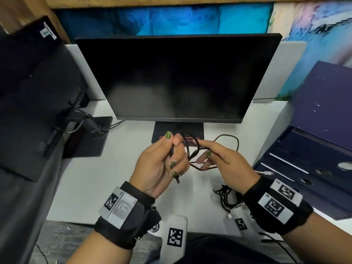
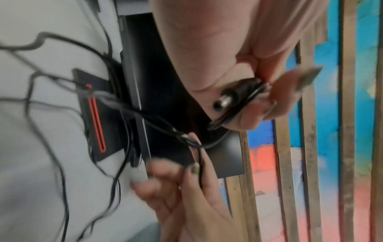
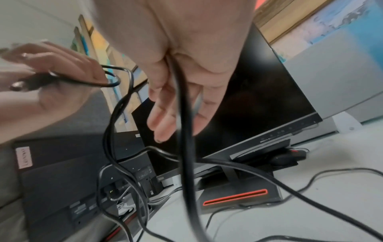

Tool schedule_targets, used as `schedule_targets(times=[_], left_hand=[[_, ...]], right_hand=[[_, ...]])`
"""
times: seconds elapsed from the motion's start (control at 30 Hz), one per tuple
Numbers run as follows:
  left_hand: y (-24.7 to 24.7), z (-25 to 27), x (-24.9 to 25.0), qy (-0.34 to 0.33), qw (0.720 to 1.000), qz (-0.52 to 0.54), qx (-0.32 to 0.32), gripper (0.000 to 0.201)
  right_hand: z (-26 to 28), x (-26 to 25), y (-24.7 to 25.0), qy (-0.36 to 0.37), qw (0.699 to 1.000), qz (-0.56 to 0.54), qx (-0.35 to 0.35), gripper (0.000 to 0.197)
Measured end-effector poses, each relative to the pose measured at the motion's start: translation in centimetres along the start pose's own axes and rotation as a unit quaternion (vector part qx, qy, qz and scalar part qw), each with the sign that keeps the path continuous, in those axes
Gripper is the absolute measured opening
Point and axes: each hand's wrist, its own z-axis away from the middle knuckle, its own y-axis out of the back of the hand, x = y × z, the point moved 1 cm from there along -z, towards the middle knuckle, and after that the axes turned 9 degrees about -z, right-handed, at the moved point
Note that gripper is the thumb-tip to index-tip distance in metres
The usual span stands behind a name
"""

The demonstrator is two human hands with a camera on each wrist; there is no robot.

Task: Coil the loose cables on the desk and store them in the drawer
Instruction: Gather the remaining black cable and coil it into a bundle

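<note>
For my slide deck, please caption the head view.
Both hands loop a black cable before a dark monitor.

Office desk (two monitors)

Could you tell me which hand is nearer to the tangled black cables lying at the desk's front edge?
Right. The right hand is raised just above and behind the tangle; the left hand is farther off to its left.

The person is wearing black wrist bands carrying white square-patterned marker tags. Olive-green polish is covering the fingernails.
</note>
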Motion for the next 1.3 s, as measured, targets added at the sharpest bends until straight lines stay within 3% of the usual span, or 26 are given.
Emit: schedule_targets(times=[0.2,0.3,0.33,0.4,0.43,0.5,0.57,0.67,0.8,0.93,1.0,1.07,1.17,1.23,1.3], left_hand=[[4.9,-1.4,3.1,0.006,0.997,-0.066,0.038,0.027],[7.6,-1.9,5.0,0.005,0.975,-0.208,0.082,0.030],[8.4,-2.0,5.8,-0.005,0.946,-0.312,0.092,0.030],[9.8,-2.1,7.3,-0.028,0.834,-0.544,0.091,0.032],[10.4,-2.2,8.0,-0.033,0.773,-0.625,0.099,0.033],[11.5,-2.3,9.4,-0.045,0.685,-0.710,0.154,0.033],[12.6,-2.5,10.6,-0.056,0.632,-0.738,0.228,0.032],[14.4,-2.8,12.3,-0.065,0.596,-0.737,0.311,0.034],[15.3,-3.4,13.3,-0.078,0.601,-0.710,0.359,0.031],[14.1,-3.5,11.5,-0.085,0.661,-0.679,0.307,0.034],[13.1,-3.2,10.3,-0.085,0.690,-0.664,0.275,0.033],[12.3,-2.9,9.3,-0.082,0.702,-0.663,0.248,0.032],[11.0,-3.1,7.7,-0.074,0.717,-0.650,0.242,0.031],[10.0,-3.2,6.7,-0.071,0.730,-0.634,0.244,0.031],[9.1,-3.2,5.8,-0.065,0.739,-0.627,0.239,0.031]], right_hand=[[-0.9,-0.8,0.6,-0.042,0.988,-0.137,0.064,0.037],[-1.3,-1.4,1.2,-0.049,0.983,-0.149,0.094,0.030],[-1.2,-1.6,1.3,-0.052,0.980,-0.160,0.109,0.030],[-0.7,-1.7,1.3,-0.059,0.970,-0.189,0.139,0.029],[-0.4,-1.7,1.2,-0.060,0.967,-0.196,0.154,0.028],[0.1,-1.4,1.1,-0.064,0.962,-0.190,0.187,0.029],[0.3,-1.4,1.4,-0.065,0.954,-0.187,0.224,0.030],[0.3,-2.0,2.0,-0.061,0.939,-0.206,0.270,0.027],[-0.2,-2.0,2.0,-0.060,0.933,-0.207,0.288,0.027],[-0.5,-0.3,1.6,-0.075,0.936,-0.176,0.296,0.027],[-0.4,0.8,1.4,-0.095,0.955,-0.094,0.265,0.026],[-0.4,1.5,1.0,-0.129,0.967,-0.037,0.219,0.029],[-0.4,1.9,0.4,-0.165,0.970,0.067,0.164,0.047],[-0.4,1.9,0.1,-0.111,0.959,0.178,0.189,0.052],[-0.1,1.4,0.0,-0.015,0.948,0.218,0.233,0.043]])
